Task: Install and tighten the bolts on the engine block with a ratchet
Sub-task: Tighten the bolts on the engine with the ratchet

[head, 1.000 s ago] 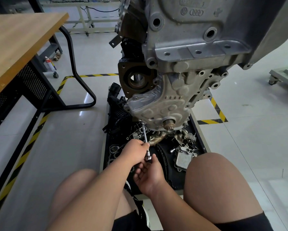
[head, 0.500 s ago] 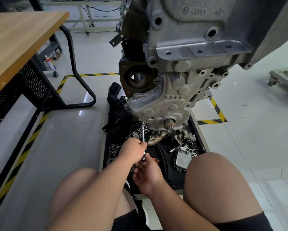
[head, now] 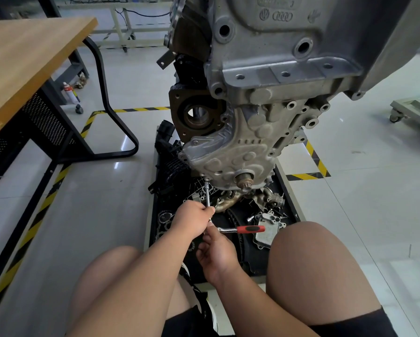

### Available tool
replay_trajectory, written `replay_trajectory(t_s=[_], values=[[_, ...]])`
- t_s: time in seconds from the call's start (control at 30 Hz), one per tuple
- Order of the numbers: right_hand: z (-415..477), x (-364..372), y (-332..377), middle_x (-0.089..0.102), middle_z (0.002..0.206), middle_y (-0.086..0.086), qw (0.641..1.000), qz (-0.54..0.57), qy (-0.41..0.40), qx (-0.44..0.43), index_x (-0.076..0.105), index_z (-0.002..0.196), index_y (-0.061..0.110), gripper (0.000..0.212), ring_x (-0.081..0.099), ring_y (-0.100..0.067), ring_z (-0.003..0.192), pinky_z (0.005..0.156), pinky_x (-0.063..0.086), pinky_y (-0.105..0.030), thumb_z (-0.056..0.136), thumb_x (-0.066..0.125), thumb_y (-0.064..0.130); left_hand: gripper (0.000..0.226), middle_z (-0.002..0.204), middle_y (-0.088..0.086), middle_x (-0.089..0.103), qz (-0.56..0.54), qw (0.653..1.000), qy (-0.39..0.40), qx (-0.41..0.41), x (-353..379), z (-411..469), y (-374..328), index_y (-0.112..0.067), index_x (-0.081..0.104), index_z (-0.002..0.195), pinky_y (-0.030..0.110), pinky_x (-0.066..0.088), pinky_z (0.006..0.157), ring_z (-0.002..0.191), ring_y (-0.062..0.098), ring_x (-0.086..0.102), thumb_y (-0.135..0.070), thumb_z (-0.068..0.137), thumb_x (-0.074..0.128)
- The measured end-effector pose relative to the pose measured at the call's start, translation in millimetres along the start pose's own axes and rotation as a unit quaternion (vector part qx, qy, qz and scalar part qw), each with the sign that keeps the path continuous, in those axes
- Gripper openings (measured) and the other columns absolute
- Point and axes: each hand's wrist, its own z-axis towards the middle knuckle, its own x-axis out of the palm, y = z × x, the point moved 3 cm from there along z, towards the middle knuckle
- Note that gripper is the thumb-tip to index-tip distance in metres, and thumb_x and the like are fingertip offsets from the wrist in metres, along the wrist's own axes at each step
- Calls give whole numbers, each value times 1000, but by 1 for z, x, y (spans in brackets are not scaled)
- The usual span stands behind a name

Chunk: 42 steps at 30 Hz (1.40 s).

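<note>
A grey engine block (head: 265, 98) hangs above a black parts tray (head: 155, 190). A ratchet with a red-and-black handle (head: 250, 229) points right, level with my knees. Its steel extension bar (head: 207, 194) runs up to a bolt (head: 206, 179) at the lower left edge of the engine's front cover (head: 228, 154). My left hand (head: 192, 218) grips the lower part of the bar. Just below it, my right hand (head: 216, 251) holds the ratchet at its head end with its fingertips.
The tray holds several loose engine parts, among them a grey cooler housing (head: 268, 227) and a black manifold (head: 170, 161). A wooden workbench (head: 26, 59) with a black frame stands at the left. Yellow-black floor tape (head: 316, 161) borders the area. My bare knees flank the tray.
The ratchet handle has swung out to the right and now shows in full; earlier it was mostly hidden behind my hands. Both hands stay on the tool.
</note>
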Motion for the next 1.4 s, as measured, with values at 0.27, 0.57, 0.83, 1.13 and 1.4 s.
replay_trajectory(t_s=[0.27,0.57,0.83,1.13,1.4], values=[[0,2,-2,54,55,1,996,60,6,61,62,79,10,54,43,-15,55,59,40,-29,98,40,56,33,39,-10,50,-15,999,38,2,6,2,1,-15,71,74,22,33,47,34,1,44,-38,92,56],[1,6,-4,49,52,1,993,63,21,101,61,72,13,62,42,-14,44,56,37,-28,97,31,61,30,40,-9,57,-16,999,30,6,4,1,1,-20,66,68,15,33,36,36,7,56,-39,90,58],[1,3,-2,52,59,1,997,39,11,68,63,82,11,47,41,-13,52,55,38,-27,99,43,50,34,37,-12,52,22,1000,5,6,4,5,4,-22,64,60,20,31,44,35,0,46,-42,88,60],[2,-3,-1,64,81,-1,1000,-4,-24,-13,64,95,9,24,46,-9,52,53,43,-26,95,59,33,34,35,-12,49,19,1000,5,7,4,5,3,-19,65,60,21,29,45,41,6,46,-38,88,61],[2,-4,2,62,75,-1,999,-13,-27,-37,60,90,9,23,45,-8,48,53,43,-27,94,61,31,35,36,-10,50,8,1000,8,10,5,6,5,-17,65,59,22,33,48,43,7,48,-39,87,63]])
